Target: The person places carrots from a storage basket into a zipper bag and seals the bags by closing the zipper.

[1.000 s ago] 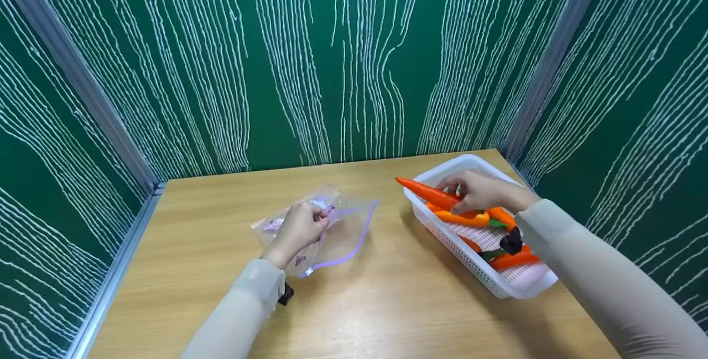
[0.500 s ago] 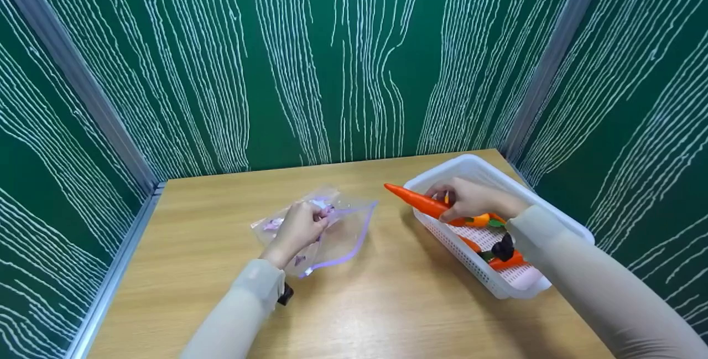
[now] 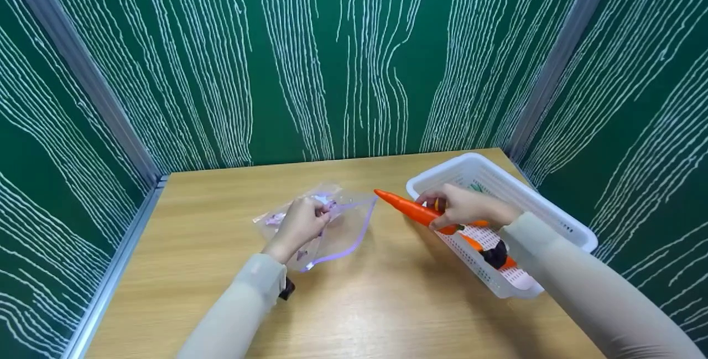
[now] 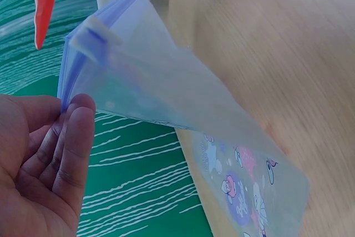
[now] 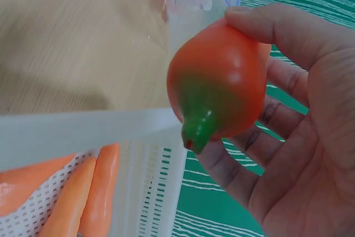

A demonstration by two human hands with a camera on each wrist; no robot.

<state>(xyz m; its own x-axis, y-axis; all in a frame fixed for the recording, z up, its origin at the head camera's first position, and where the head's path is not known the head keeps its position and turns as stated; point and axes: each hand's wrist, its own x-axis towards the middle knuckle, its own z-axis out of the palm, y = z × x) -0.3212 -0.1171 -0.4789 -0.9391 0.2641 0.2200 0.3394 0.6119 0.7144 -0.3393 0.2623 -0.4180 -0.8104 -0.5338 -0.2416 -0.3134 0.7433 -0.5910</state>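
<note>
My left hand (image 3: 300, 226) pinches the upper edge of a clear zip bag (image 3: 347, 232) with a purple seal. In the left wrist view the bag's mouth (image 4: 66, 76) gapes beside the fingers, and cartoon prints show on its lower part. My right hand (image 3: 464, 205) grips a long orange-red carrot (image 3: 412, 211) between thumb and fingers. Its narrow tip points left, close to the bag's edge in the head view. The right wrist view shows the carrot's thick end (image 5: 222, 76) with a short green stem, over the basket's rim.
A white perforated plastic basket (image 3: 558, 220) stands at the right of the wooden table (image 3: 354, 315). Long orange vegetables (image 5: 69, 203) lie inside, partly hidden by the right arm. Green panels (image 3: 376, 60) with white lines enclose the back and sides.
My right hand has moved left and slightly down with the carrot, from over the basket's middle to its left rim. The left hand stays at the bag.
</note>
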